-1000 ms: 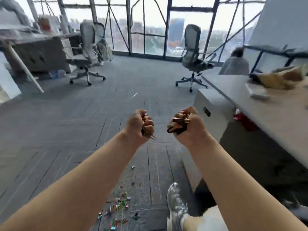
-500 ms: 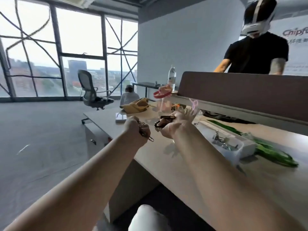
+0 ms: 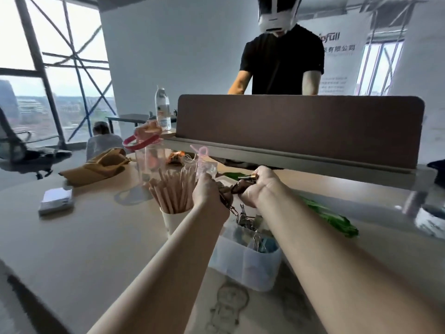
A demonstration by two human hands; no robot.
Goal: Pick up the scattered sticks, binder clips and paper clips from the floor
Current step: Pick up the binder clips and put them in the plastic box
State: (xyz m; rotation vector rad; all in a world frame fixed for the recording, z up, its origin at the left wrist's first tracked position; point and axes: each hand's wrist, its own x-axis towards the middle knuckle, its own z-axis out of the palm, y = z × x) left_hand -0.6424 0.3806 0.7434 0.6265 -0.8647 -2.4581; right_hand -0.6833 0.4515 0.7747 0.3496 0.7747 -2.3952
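1. The left hand (image 3: 209,196) was curled round a bunch of binder clips (image 3: 228,205). Some of them hung out below the fingers in a loose chain.
2. The right hand (image 3: 261,186), just beside it, was also curled round clips. 1 brown and gold clip (image 3: 244,182) stuck out near the thumb.
3. Both hands were above the clear plastic box (image 3: 248,266), which stood directly under them and already had metal clips inside. I judged that dropping the clips in was the step in hand.
4. The hanging chain could catch on the fingers as the hand opens. Clips could then swing past the rim of the box and fall on the desk (image 3: 96,237) or down to the floor.
5. The paper cup (image 3: 171,221) of sticks (image 3: 173,189) stood close to the left of the left hand. A wide move of that forearm could tip it over.
6. Beyond the hands stood a pink-lidded bottle (image 3: 149,153) and the brown divider panel (image 3: 301,126). A green packet (image 3: 332,218) lay to the right of the right hand. Nothing stood between the hands and the box.
7. A person in a black shirt (image 3: 281,61) stood behind the panel.
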